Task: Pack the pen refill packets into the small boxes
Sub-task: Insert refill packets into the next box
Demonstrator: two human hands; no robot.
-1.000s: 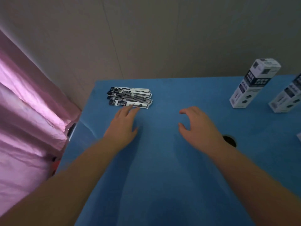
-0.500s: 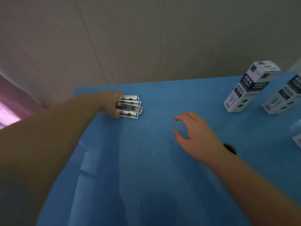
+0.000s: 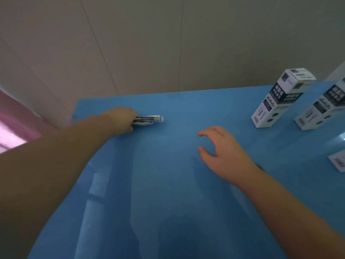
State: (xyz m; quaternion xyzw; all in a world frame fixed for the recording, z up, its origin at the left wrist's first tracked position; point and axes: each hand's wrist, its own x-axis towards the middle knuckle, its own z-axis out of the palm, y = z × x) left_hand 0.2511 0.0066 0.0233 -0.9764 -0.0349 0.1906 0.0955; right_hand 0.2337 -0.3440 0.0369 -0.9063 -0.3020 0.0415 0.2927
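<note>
Blue table (image 3: 168, 184) against beige wall (image 3: 168, 43); pink curtain (image 3: 11, 131) left.

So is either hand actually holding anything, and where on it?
The left hand grips the stack of refill packets by its left end. The right hand holds nothing, fingers loosely curled above the table.

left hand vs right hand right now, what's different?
The left hand is stretched to the table's far left and grips the stack of refill packets; the right hand holds nothing. The left hand's fingers are curled round the stack, while the right hand's fingers are spread and loosely bent. The right hand is nearer the upright boxes. Both are bare and low over the blue table.
</note>
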